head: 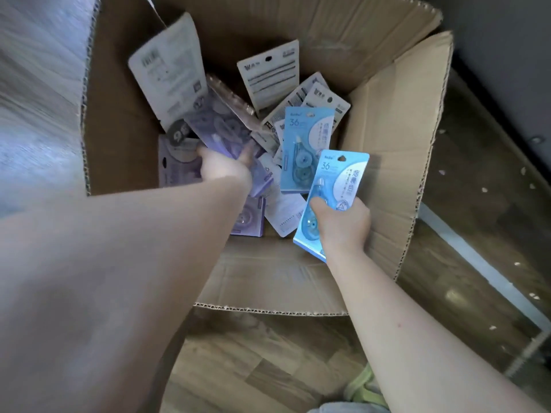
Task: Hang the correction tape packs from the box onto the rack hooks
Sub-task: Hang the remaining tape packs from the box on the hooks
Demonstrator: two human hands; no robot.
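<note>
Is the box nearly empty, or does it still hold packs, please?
Still holds packs: the box shows many loose packs across its bottom.

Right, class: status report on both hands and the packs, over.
Left hand grips purple packs in box. Right hand holds blue pack. Rack unseen. Nothing blocking.

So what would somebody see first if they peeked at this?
Probably the bright blue pack gripped in the right hand over the near right side of the big cardboard box. Next, the left hand deep in the box, holding blurry purple packs amid a jumble of others.
</note>
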